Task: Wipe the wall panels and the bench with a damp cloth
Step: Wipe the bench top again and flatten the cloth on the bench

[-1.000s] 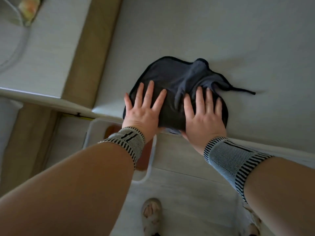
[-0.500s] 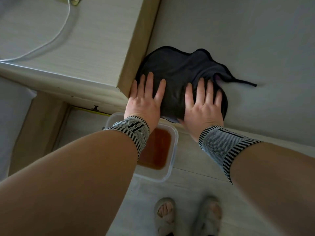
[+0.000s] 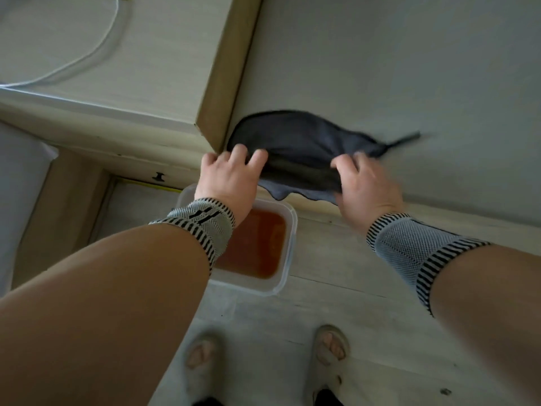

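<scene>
A dark grey cloth (image 3: 304,142) lies bunched on a pale grey flat surface (image 3: 409,68), against the edge of a wooden unit. Its near hem droops over the surface's front edge. My left hand (image 3: 231,174) grips the cloth's left end with curled fingers. The cloth's right end is held by my right hand (image 3: 366,183), fingers curled into the fabric. A thin cloth loop sticks out to the right. Both wrists wear striped knit bands.
A clear plastic container (image 3: 289,244) of brownish liquid stands on the floor just below the cloth, partly behind my left wrist. The light wooden unit (image 3: 146,54) at the left carries a white cable (image 3: 96,51). My sandalled feet (image 3: 328,353) stand on pale floorboards.
The cloth slid left until it met the wooden unit. Both hands went from flat, spread fingers pressing the cloth to curled fingers gathering it toward the front edge.
</scene>
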